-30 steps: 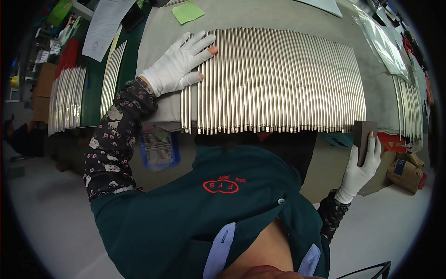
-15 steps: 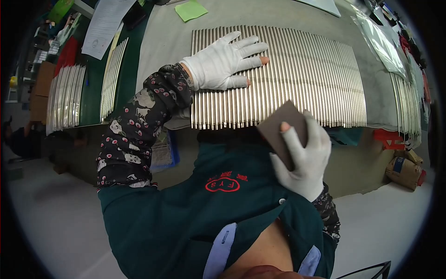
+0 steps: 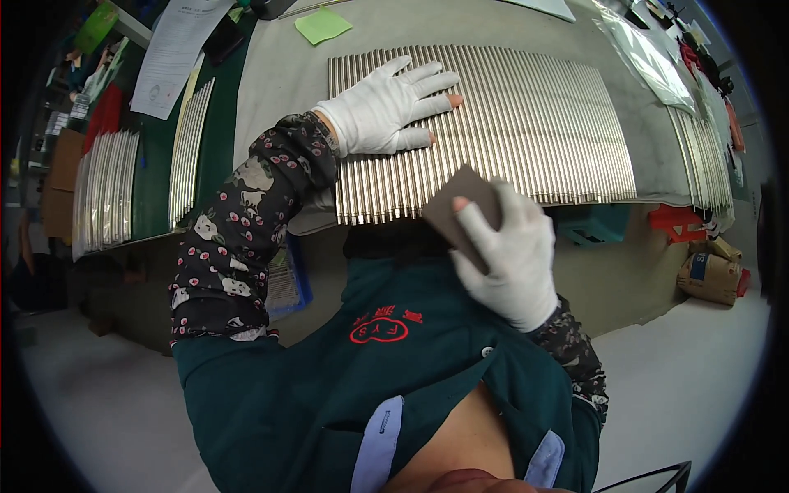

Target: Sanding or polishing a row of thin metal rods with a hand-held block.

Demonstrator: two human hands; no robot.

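Observation:
A broad row of shiny metal rods (image 3: 534,123) lies side by side on the grey-covered table, their near ends lined up along its front edge. Spread flat across the left part of the row is my left hand (image 3: 374,113), in a white glove with some bare fingertips, fingers apart and holding nothing. My right hand (image 3: 516,259), gloved the same way, grips a flat brown-grey sanding pad (image 3: 467,204) between thumb and fingers. The pad is at the near ends of the rods, around the middle of the row; whether it presses on them I cannot tell.
Bundles of similar rods lie at the left (image 3: 107,189) and right (image 3: 699,156), with a smaller group (image 3: 191,152) on the green surface. A green paper slip (image 3: 323,26) and a printed sheet (image 3: 173,57) lie farther back. Clear plastic bags (image 3: 649,62) sit at right.
My right hand has moved left along the near ends of the rods with the sanding pad. My left hand stays flat on the row. The whole view has shifted slightly.

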